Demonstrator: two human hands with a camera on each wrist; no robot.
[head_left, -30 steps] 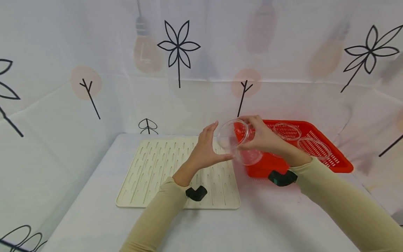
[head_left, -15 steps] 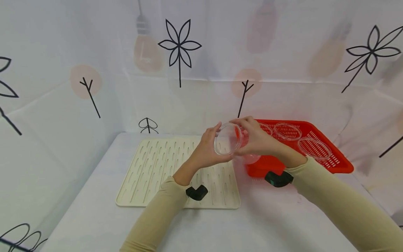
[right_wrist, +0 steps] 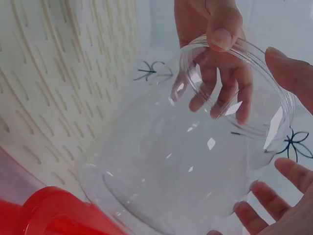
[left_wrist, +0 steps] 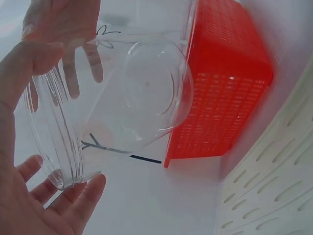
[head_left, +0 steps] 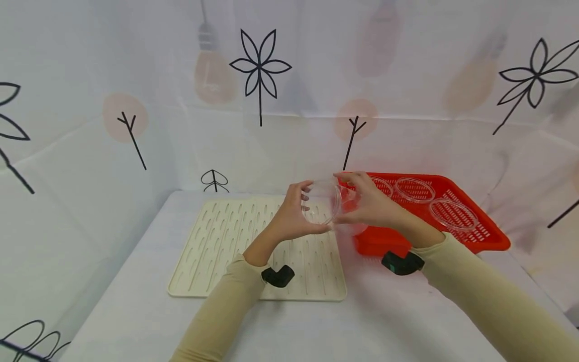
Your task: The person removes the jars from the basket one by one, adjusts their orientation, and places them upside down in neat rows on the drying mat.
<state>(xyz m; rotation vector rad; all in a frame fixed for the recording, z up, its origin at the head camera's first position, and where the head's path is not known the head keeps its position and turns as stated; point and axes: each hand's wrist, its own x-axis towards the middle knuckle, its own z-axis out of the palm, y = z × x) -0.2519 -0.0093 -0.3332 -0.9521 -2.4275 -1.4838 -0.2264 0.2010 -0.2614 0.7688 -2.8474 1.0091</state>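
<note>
A clear round container point(head_left: 322, 202) is held in the air over the right part of a cream ribbed mat point(head_left: 226, 241), its thick rim turned to the left. My left hand point(head_left: 291, 216) holds the rim, with the thumb on one side and the fingers on the other, as the left wrist view shows on the container's rim point(left_wrist: 56, 127). From the right, my right hand point(head_left: 373, 205) holds the body, its fingers point(right_wrist: 266, 200) spread along the clear wall. Through the see-through container parts of both hands show.
A red slotted basket point(head_left: 490, 236) stands at the back right, close beside the mat. Several clear round rims show in it, one clear container point(head_left: 453, 215) at its right. White printed cloth covers the table point(head_left: 307, 332) and the walls behind.
The container has moved a little left, its rim turning further leftward. My left hand has gone from spread fingers beside the rim to gripping it. My right hand has shifted slightly left with the container.
</note>
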